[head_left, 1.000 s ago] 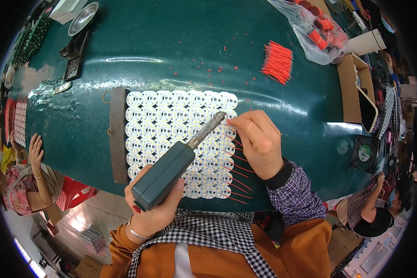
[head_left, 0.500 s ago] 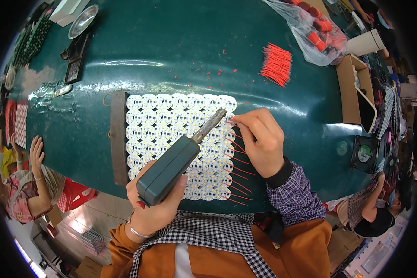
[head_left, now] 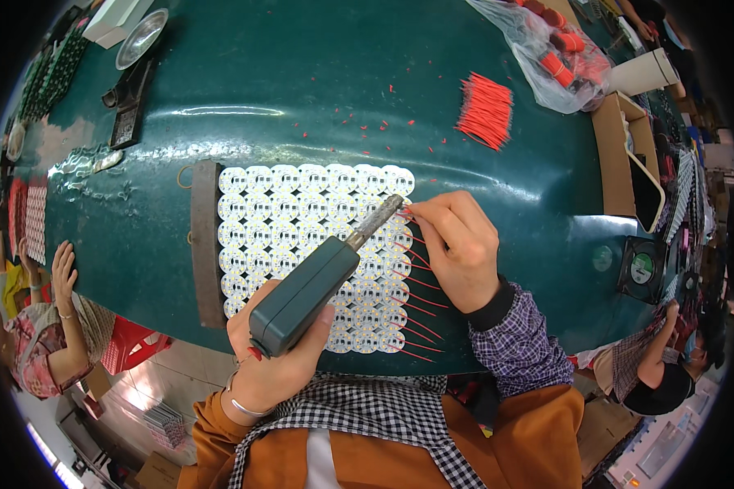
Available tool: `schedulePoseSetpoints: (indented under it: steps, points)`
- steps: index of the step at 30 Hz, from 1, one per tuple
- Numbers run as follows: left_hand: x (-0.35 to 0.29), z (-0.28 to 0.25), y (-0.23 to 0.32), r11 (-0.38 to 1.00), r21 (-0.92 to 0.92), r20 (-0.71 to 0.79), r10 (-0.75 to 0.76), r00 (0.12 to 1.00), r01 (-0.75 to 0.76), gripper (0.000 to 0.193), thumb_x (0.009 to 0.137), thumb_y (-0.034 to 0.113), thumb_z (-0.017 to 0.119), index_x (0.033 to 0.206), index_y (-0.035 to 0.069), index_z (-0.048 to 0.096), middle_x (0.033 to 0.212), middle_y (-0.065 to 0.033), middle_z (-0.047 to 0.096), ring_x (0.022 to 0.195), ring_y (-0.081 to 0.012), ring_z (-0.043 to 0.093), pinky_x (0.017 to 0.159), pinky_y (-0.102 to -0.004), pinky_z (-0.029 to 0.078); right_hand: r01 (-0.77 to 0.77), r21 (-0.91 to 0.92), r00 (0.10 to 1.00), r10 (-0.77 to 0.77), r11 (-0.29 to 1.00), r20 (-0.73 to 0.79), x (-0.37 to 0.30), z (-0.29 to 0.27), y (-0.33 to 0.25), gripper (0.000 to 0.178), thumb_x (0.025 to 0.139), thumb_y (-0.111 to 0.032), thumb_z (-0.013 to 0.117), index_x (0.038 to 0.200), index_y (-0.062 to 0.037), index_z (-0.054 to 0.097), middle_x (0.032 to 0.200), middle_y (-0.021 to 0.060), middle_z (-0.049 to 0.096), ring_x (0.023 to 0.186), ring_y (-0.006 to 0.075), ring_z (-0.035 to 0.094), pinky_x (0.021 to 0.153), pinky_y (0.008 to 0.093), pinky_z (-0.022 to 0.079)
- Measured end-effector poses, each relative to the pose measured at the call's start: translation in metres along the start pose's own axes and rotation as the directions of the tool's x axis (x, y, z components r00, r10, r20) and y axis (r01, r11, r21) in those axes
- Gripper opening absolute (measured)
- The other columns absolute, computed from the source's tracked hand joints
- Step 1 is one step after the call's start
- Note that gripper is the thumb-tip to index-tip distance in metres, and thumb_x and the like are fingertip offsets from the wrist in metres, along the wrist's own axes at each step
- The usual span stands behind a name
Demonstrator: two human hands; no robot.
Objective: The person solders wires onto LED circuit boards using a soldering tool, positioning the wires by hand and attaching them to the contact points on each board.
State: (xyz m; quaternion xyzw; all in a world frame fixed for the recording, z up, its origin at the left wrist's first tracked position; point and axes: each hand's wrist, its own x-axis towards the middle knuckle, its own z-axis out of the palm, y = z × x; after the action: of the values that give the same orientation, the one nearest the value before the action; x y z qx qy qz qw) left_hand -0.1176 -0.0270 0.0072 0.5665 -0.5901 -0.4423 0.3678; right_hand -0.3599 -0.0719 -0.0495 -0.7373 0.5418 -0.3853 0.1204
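Observation:
My left hand [head_left: 281, 371] is wrapped round a dark green soldering gun [head_left: 306, 293]. Its metal tip reaches the right-hand column of a panel of round white LED boards [head_left: 257, 208], close by my right fingertips. Between thumb and forefinger, my right hand [head_left: 463, 248] pinches the end of a red wire, mostly hidden by the fingers, at the panel's right edge. Below it, several thin red wires [head_left: 420, 304] stick out to the right from the boards in that column. A dark bar [head_left: 205, 244] lies along the panel's left edge.
A bundle of red wires [head_left: 485, 112] lies on the green table [head_left: 342, 73], with red scraps nearby. A plastic bag of wire bundles [head_left: 559, 69] and a cardboard box [head_left: 620, 155] are far right. A small fan [head_left: 643, 269] stands right. Other people sit at both sides.
The soldering gun has shifted slightly to the right, its tip now nearer my right fingertips. My right hand stays almost in place, still pinching.

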Motion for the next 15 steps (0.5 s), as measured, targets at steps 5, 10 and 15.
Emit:
schedulePoseSetpoints:
  steps: [5,10,15]
  points:
    - [-0.0003,0.0002,-0.0001,1.000,-0.016,0.010,-0.026,1.000,0.026,0.019,0.081,0.001,0.078,0.097,-0.004,0.070,0.083,-0.0049,0.067,0.069,-0.0069,0.059,0.061,-0.0233,0.046,0.017,0.007,1.000,-0.017,1.000,-0.013,-0.0004,0.0016,0.0004,0.021,0.076,0.009,0.073,0.094,0.0000,0.068,0.085,0.0093,0.060,0.077,0.0269,0.062,0.065,0.0375,0.051]
    - [0.0016,-0.0011,-0.0008,0.999,0.040,0.035,0.010,0.999,-0.011,0.018,0.081,0.001,0.078,0.097,-0.004,0.070,0.080,-0.0039,0.066,0.067,-0.0061,0.057,0.060,-0.0228,0.046,0.022,-0.009,1.000,-0.022,1.000,-0.015,-0.0010,0.0013,0.0008,0.022,0.076,0.009,0.073,0.094,-0.0003,0.068,0.085,0.0092,0.060,0.077,0.0268,0.062,0.065,0.0376,0.051]
    - [0.0039,-0.0019,0.0020,1.000,0.020,0.031,-0.017,0.999,0.016,0.018,0.081,0.002,0.079,0.095,-0.003,0.071,0.080,-0.0043,0.066,0.065,-0.0060,0.058,0.059,-0.0229,0.046,0.024,-0.012,1.000,-0.025,1.000,-0.016,-0.0010,0.0016,0.0012,0.022,0.076,0.010,0.073,0.095,-0.0005,0.068,0.085,0.0092,0.060,0.077,0.0267,0.062,0.065,0.0376,0.051]
